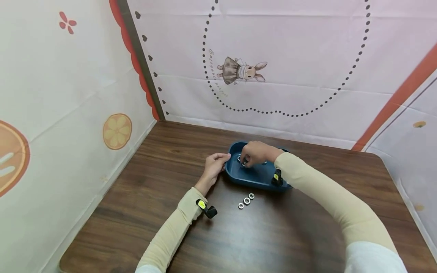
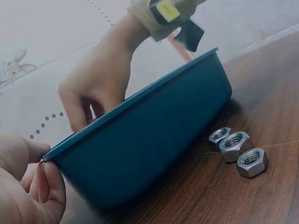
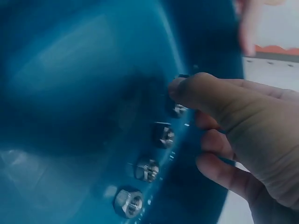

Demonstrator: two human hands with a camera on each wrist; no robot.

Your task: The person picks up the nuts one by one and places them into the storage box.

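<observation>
Head view: a dark blue tray (image 1: 250, 175) sits on a brown wood-grain worktop (image 1: 153, 189), just right of the middle of the frame. From the lower left, a person's left hand (image 1: 216, 165) reaches to the tray's left end, its grip closed on the rim between thumb and fingers. The right hand (image 1: 257, 152) comes in from the right and dips into the left part of the tray, fingers pointing down. Both arms wear beige sleeves (image 1: 170, 235). Below the tray, near the centre of the frame, three loose nuts (image 1: 247, 201) lie on the worktop in a short slanting row.

Left wrist view: the tray's outer wall fills the middle. At the lower left, the left thumb and fingers pinch the rim. At the upper left, the right hand hangs over the far side of the rim, its fingertips hidden inside. The loose nuts, silver and six-sided, lie close together at the right.

Right wrist view, slightly blurred: inside the tray, the right grip is closed on a nut (image 3: 179, 109) right of centre, with the thumb covering much of it. Three more nuts (image 3: 148, 170) run from there down towards the lower middle, in a line along the tray's side wall.

Behind the worktop, in the head view, hangs a pale printed cloth (image 1: 297, 49); a rabbit picture (image 1: 235, 72) lies sideways at upper centre, and an orange-slice print (image 1: 117, 131) shows at left.
</observation>
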